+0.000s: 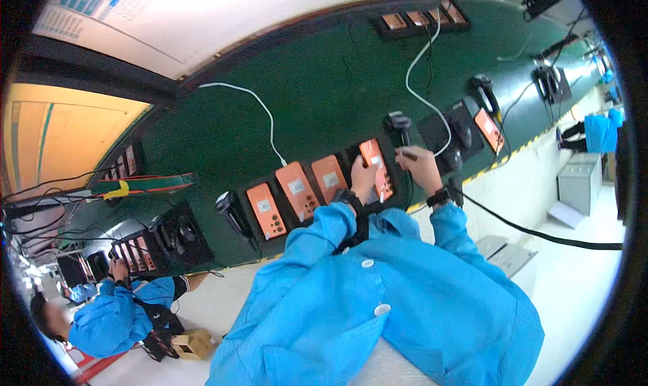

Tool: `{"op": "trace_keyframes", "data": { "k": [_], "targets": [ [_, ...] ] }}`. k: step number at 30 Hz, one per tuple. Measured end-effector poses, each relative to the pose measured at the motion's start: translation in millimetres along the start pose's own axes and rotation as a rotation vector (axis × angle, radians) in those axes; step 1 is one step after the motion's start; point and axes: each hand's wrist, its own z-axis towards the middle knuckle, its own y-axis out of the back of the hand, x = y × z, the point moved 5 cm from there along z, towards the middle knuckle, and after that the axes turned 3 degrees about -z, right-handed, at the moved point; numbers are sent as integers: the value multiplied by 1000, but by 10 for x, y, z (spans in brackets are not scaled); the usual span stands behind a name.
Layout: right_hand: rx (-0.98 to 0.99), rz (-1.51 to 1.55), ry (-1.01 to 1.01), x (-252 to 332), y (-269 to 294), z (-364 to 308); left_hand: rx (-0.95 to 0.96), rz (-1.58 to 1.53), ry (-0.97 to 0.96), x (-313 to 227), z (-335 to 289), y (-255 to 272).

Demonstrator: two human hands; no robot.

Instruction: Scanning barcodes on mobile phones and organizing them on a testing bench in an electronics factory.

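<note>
A black tray [257, 226] holds a row of orange phones with labels on their backs, among them an outer-left phone [264, 206], a second phone [291, 178] and a third phone [327, 167]. My left hand [365, 179] grips the rightmost phone [371, 151] by its left edge, with the camera end toward me. Beside that phone, my right hand [421, 168] is closed on a slim dark pen-like tool [409, 156]; its exact kind is unclear. A white cable [260, 102] ends at the second phone's top edge.
Handheld scanners stand left [231, 210] and behind my right hand [399, 122]. Another orange phone [489, 130] lies beyond a mouse [462, 133]. More phones sit in a far tray [420, 18]. A co-worker in blue [111, 322] works at the left; a thick black cable [540, 229] crosses right.
</note>
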Motion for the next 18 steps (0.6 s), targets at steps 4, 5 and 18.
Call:
{"op": "trace_keyframes", "data": {
  "k": [4, 5, 18],
  "targets": [
    [-15, 91, 162, 453, 164, -17, 269, -208, 12, -258, -305, 45],
    [7, 35, 238, 569, 168, -11, 311, -160, -51, -354, -359, 50],
    [274, 181, 96, 522, -174, -73, 295, 61, -245, -578, -605, 78]
  ]
}}
